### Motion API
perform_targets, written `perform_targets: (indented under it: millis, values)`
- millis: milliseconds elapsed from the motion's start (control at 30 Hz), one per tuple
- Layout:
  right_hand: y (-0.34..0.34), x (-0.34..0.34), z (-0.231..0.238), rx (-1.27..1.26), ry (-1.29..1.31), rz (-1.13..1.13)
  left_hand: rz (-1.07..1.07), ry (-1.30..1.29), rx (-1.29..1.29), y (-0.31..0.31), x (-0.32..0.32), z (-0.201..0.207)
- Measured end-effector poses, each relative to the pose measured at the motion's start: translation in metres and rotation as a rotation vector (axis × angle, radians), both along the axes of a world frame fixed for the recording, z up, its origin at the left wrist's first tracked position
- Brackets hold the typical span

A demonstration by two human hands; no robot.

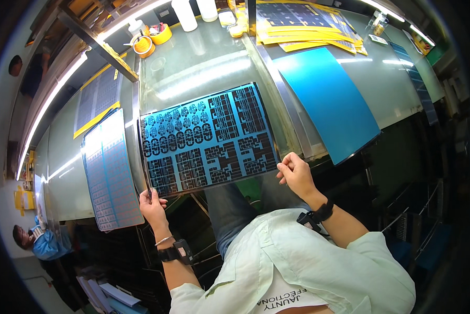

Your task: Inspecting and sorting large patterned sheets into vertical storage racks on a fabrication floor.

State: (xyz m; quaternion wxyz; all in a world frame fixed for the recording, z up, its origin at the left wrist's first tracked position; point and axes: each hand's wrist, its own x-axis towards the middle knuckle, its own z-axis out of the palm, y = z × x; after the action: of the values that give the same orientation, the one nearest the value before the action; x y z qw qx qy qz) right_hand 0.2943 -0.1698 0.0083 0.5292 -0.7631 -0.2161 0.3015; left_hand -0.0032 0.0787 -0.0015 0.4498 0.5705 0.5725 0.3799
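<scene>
A blue sheet with black circuit-like patterns (203, 141) lies in front of me on the glass-topped table (193, 68), its near edge reaching past the table's front. A dark, shiny border shows around it, perhaps a film on top; I cannot tell for sure. My left hand (154, 206) pinches its near left corner between thumb and fingers. At the near right corner, my right hand (297, 175) has its fingers curled and pressed together on the edge. Both wrists carry black straps with small boxes.
A plain blue sheet (329, 104) lies to the right, overhanging the front edge. Left is a stack of pale printed sheets (109, 167). Yellow-edged films (303, 26) are piled at the back right. Tape rolls (143, 46) and white bottles (185, 14) stand behind. A person in blue (49, 243) is far left.
</scene>
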Motion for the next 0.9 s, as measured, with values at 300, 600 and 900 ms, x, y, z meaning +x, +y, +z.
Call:
perform_targets:
  millis: [300,600,900]
  values:
    - [0.001,0.000,-0.007,0.079,0.183,-0.047,0.003,0.024,-0.052,0.007,-0.001,0.001]
    - [-0.003,0.006,-0.020,0.181,0.144,-0.154,-0.065,-0.056,-0.028,0.013,-0.002,0.010]
    - [-0.015,0.014,-0.012,0.110,0.113,-0.159,0.036,0.298,0.405,-0.026,-0.003,-0.012]
